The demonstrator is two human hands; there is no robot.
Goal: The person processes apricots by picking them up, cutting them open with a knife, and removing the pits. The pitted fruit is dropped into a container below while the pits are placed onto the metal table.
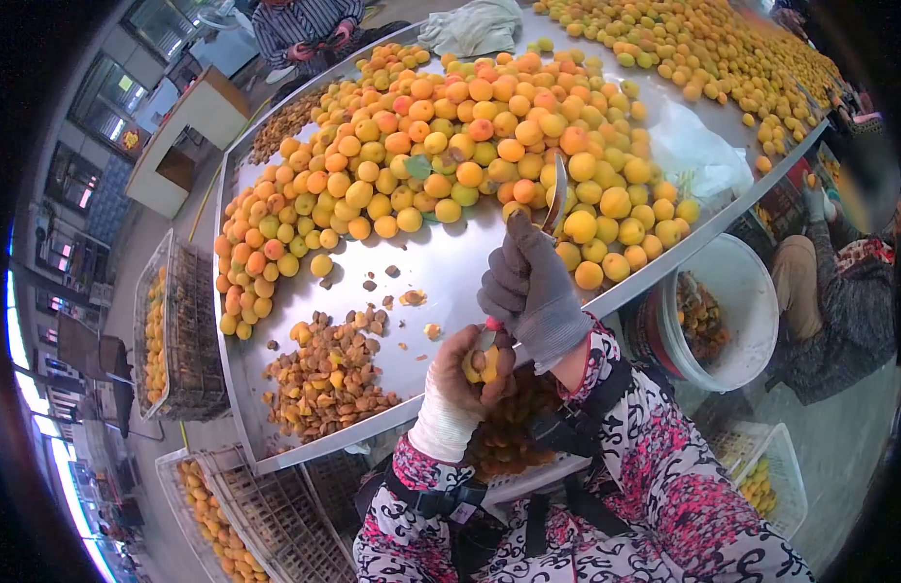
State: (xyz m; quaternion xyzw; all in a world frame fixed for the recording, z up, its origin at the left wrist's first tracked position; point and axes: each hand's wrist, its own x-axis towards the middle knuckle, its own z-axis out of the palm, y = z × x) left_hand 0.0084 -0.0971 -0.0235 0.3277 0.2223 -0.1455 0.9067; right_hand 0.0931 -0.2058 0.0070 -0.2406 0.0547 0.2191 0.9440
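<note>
My left hand (pixel 460 379), with a white wrap at the wrist, has its fingers closed round a cut-open apricot (pixel 483 364). Just above it and to the right, my right hand (pixel 536 291) in a grey glove is closed on a knife, whose curved blade (pixel 558 194) points up over the piled fruit. A small red part (pixel 491 324) shows between the two hands; what it belongs to is unclear. Whole apricots (pixel 412 126) cover the back of the metal table (pixel 431 262). Brown pits with orange scraps (pixel 329 384) lie in a heap left of my hands.
A white bucket (pixel 723 311) with fruit pieces stands right of the table, beside a seated person (pixel 825 301). Crates of apricots (pixel 178 330) stand at the left. Another person (pixel 305 34) is across the table. A plastic bag (pixel 698 155) lies near the right edge.
</note>
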